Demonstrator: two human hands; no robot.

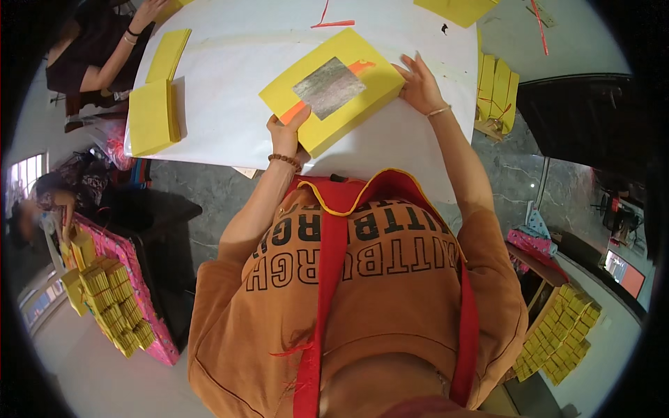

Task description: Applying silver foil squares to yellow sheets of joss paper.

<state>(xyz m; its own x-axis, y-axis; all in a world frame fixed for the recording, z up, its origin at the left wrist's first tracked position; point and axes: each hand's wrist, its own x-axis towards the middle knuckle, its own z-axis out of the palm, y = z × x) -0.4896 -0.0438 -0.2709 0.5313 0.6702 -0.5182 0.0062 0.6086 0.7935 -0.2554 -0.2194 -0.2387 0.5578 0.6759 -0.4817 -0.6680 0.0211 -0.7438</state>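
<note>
**Both hands grip a yellow paper stack at its opposite edges**

The left hand (284,134) reaches up from the lower middle of the view, forearm nearly straight, a beaded bracelet (285,161) at the wrist. Its fingers curl over the near-left edge of the yellow paper stack (362,87), thumb on top, pinching that edge beside an orange strip (295,111) that pokes out just above the thumb. The right hand (420,85) comes in along a longer, angled forearm with a thin bangle (439,111) at the wrist; its fingers are spread and pressed against the stack's far-right edge, holding it from the side.

Between the two hands, the stack lies tilted like a diamond, with a silver foil square (329,88) at the middle of its top sheet.

Under the grip is a white table (230,90). Well to the left of the left hand lie two more yellow stacks (150,115), and beyond them another person's arm (111,59) rests at the table's corner. Right of the right hand, yellow bundles (496,87) lean at the table's edge. The floor (202,191) is dark grey stone. Lower left, stacked yellow packets (115,306) sit on a pink patterned surface; more packets (557,334) are piled lower right.
</note>
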